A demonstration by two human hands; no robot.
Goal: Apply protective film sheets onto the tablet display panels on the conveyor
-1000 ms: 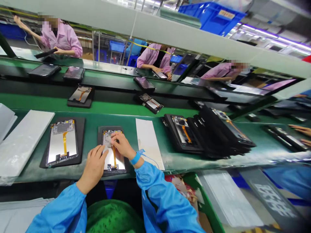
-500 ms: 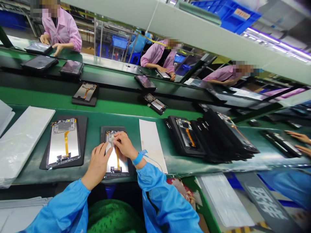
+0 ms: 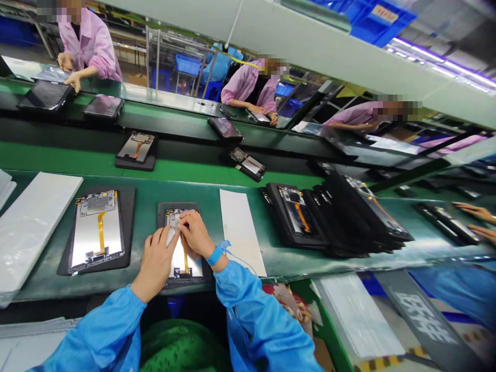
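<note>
The left hand (image 3: 154, 264) comes in from the lower left, palm down, its fingers loosely bent and close together, the tips at the upper part of the open tablet (image 3: 194, 267). The right hand (image 3: 196, 233) comes from the right, wrist bent inward under a blue strap (image 3: 216, 254), thumb and forefinger brought together over the circuit board (image 3: 172, 218). Both hands' fingertips nearly meet there.

The tablet lies on a dark pad (image 3: 161, 208) on the green bench (image 3: 144, 206), between another tablet (image 3: 83, 235) on the left and a white sheet (image 3: 242, 232) on the right. Farther right leans a dark stack (image 3: 349, 222). Beyond the bench, more devices sit on a green belt (image 3: 182, 168), and people in pink work across from it; a blue bin (image 3: 382, 23) stands up high.

The fingers hide part of the board and the top of the orange cable (image 3: 185, 256); whether the right fingertips pinch anything, I cannot tell. The bin is cut off by the top edge, and the far right is blurred
</note>
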